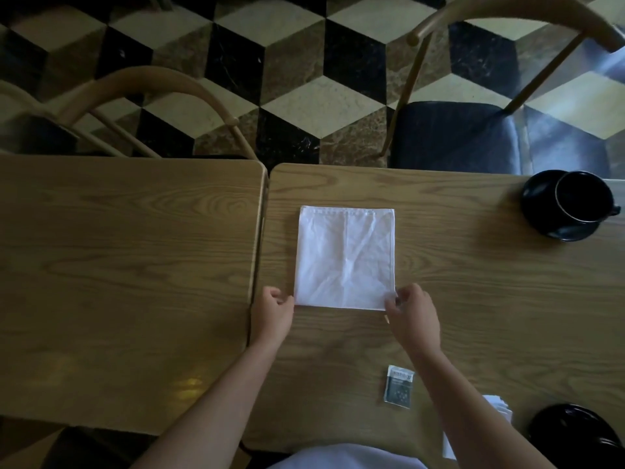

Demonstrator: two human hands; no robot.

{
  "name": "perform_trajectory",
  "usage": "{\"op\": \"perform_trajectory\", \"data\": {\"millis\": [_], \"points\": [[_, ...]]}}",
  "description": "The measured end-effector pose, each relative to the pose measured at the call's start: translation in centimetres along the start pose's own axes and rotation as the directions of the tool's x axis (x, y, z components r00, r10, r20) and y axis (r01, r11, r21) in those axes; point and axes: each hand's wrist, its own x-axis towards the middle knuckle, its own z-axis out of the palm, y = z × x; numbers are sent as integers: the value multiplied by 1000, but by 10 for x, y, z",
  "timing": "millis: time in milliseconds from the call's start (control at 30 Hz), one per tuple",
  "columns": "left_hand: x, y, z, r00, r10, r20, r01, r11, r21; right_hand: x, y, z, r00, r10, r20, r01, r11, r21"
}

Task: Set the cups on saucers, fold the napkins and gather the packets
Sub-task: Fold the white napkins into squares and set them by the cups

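Note:
A white napkin [345, 257] lies flat as a folded square in the middle of the right wooden table [473, 282]. My left hand [273, 314] pinches its near left corner. My right hand [412, 314] pinches its near right corner. A black cup [581, 198] stands on a black saucer [537, 204] at the far right. A small dark packet [399, 386] lies near the front edge, beside my right forearm. More white napkin cloth [497, 406] shows partly hidden behind that forearm. Another black dish [571, 426] sits at the near right corner.
A second wooden table [128, 272] butts against the left side, with a narrow gap between the two. Two wooden chairs stand beyond the far edges, one at the left [148, 86] and one with a dark seat [453, 137] at the right.

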Motion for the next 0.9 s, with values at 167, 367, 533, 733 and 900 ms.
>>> {"op": "perform_trajectory", "data": {"millis": [167,367,533,733,900], "points": [[6,12,4,924,-226,309,327,886,-328,6,-8,-4,958,176,227,-203,974,101],[7,31,-7,939,-171,297,282,879,-385,14,-27,-24,923,211,322,-322,882,343],[-20,26,-27,902,-161,401,393,691,-607,-20,-13,-38,912,133,388,-339,776,532],[-60,-25,-30,911,-135,390,344,771,-535,-73,35,-33,891,192,412,-391,786,479],[-93,-71,-25,905,-169,391,328,862,-386,-106,65,-26,831,234,505,-474,774,421]]}}
